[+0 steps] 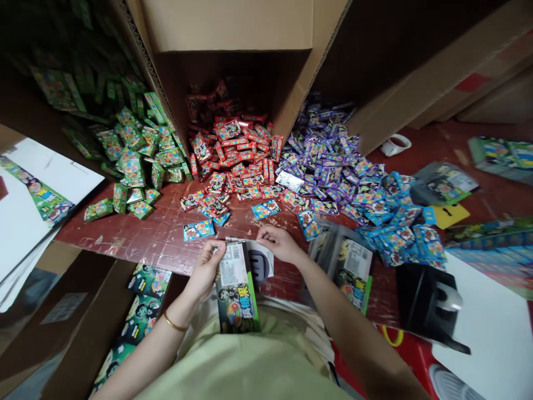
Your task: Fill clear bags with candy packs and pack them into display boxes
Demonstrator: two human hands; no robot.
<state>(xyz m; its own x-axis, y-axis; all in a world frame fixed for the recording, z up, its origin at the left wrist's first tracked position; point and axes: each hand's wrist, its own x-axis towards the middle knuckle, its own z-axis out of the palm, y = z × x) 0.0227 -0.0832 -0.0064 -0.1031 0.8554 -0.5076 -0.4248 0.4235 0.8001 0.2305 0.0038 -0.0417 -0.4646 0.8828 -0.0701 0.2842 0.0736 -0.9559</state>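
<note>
At lower centre, the left hand (208,265) is closed on a black-and-green printed box (236,289). The right hand (278,243) is half curled; its grip I cannot tell.

Wears a light yellow-green top (245,369), plain and matte, softly wrinkled and without visible print across the near middle. Has pale cream cloth (297,316) bunched in loose folds at the lap, just beyond the green, spreading to the right, with a narrow dark edge (333,373) along its near right side; cannot be told whether trousers or another garment. Carries a slim, rounded, gold-coloured bangle (175,324) around the left wrist, smooth and shiny. Goes ungloved on both left hand (207,266) and right hand (281,243), with forearms bare as far as visible.
</note>
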